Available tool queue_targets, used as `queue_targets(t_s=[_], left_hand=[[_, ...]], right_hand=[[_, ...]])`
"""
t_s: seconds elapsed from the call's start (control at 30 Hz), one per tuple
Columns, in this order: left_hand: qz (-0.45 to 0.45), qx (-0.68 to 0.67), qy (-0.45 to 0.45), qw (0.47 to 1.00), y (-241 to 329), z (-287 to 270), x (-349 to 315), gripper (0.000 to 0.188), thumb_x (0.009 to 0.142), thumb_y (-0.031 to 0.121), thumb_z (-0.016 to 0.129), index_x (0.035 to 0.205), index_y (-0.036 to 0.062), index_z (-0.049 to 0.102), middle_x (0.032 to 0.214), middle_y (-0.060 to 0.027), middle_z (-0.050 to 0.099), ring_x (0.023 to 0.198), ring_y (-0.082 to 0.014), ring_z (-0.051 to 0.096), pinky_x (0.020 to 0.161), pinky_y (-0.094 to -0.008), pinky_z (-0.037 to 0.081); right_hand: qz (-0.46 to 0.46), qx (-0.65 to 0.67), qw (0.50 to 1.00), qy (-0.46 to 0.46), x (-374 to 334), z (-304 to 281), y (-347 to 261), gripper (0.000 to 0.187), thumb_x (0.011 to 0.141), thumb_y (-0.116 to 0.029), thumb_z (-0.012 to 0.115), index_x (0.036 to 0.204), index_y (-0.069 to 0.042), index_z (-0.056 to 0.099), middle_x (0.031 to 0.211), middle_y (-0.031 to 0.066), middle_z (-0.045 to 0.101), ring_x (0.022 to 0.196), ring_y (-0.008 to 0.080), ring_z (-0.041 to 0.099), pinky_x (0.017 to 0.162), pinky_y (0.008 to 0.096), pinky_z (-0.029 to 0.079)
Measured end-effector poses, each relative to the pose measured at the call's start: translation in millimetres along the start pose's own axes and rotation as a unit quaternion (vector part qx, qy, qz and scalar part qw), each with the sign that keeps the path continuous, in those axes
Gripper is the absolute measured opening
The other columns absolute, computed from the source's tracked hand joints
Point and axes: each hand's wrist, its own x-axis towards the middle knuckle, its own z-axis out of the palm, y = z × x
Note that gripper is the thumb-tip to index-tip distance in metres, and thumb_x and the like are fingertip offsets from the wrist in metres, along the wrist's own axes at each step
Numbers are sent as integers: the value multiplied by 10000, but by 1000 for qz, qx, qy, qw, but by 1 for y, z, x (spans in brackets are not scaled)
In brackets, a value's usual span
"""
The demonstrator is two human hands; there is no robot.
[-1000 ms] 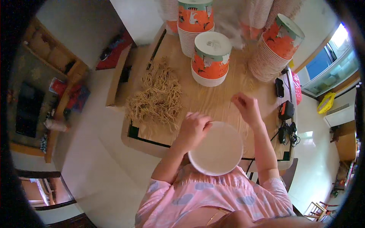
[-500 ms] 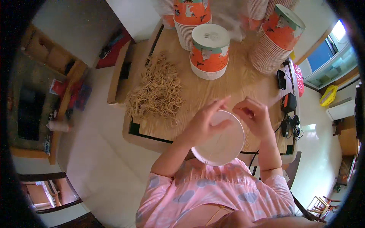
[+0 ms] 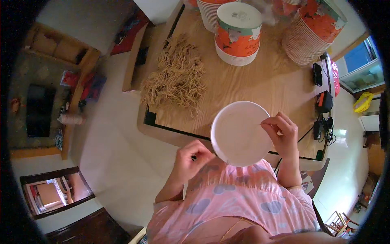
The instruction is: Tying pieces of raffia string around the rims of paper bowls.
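Observation:
A white round paper tub [image 3: 241, 134] is tilted with its open mouth facing up, between my hands at the table's near edge. At its right rim my right hand [image 3: 282, 132] is closed in a pinch, with what looks like a thin strand of twine at the fingertips. Just off the lower left rim my left hand [image 3: 191, 158] is closed, thumb against fingers; whatever it holds is too small to make out. A tangled heap of tan twine [image 3: 176, 77] lies on the table's left part.
Beyond the tub stands a short upside-down stack of orange-and-white paper tubs [image 3: 237, 40]. A taller stack [image 3: 306, 38] leans at the back right. Black adapters and cables [image 3: 323, 128] lie along the right edge of the wooden table [image 3: 276, 85].
My left hand has moved from over the tub's mouth down to its lower left side and closed. My right hand has shifted lower, onto the right rim. The view has shifted slightly.

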Motion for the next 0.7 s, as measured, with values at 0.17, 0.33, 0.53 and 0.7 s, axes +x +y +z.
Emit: queue_targets(t_s=[0.17, 0.33, 0.53, 0.7], left_hand=[[-158, -91, -92, 979, -24, 24, -34, 202, 760, 132, 718, 902, 6, 649, 783, -45, 628, 724, -92, 569, 640, -223, 459], [-234, -122, -117, 957, -34, 34, -26, 184, 800, 119, 673, 941, 3, 651, 820, -35, 652, 728, -76, 577, 653, -221, 467], [-222, -163, -71, 959, -37, 39, -22, 163, 823, 102, 645, 947, -3, 649, 846, -32, 653, 767, -83, 587, 685, -223, 480], [-220, -162, -61, 960, -41, 43, -21, 158, 804, 80, 652, 937, -5, 649, 841, -42, 656, 772, -99, 599, 696, -237, 488]], right_hand=[[10, 1, 1000, 14, -10, 12, -5, 72, 735, -15, 684, 781, -25, 629, 695, 57, 572, 554, 136, 536, 493, 247, 434], [-8, -4, 999, 51, -12, 17, 0, 73, 730, 8, 678, 773, -20, 626, 661, 57, 535, 546, 139, 504, 478, 256, 406], [-9, -11, 999, 35, -15, 15, 2, 73, 727, 5, 682, 767, -20, 626, 671, 73, 540, 536, 144, 499, 472, 257, 406], [10, 85, 991, 100, -22, 16, 17, 45, 801, 1, 609, 804, -24, 572, 666, 3, 484, 550, 84, 436, 492, 219, 345]])
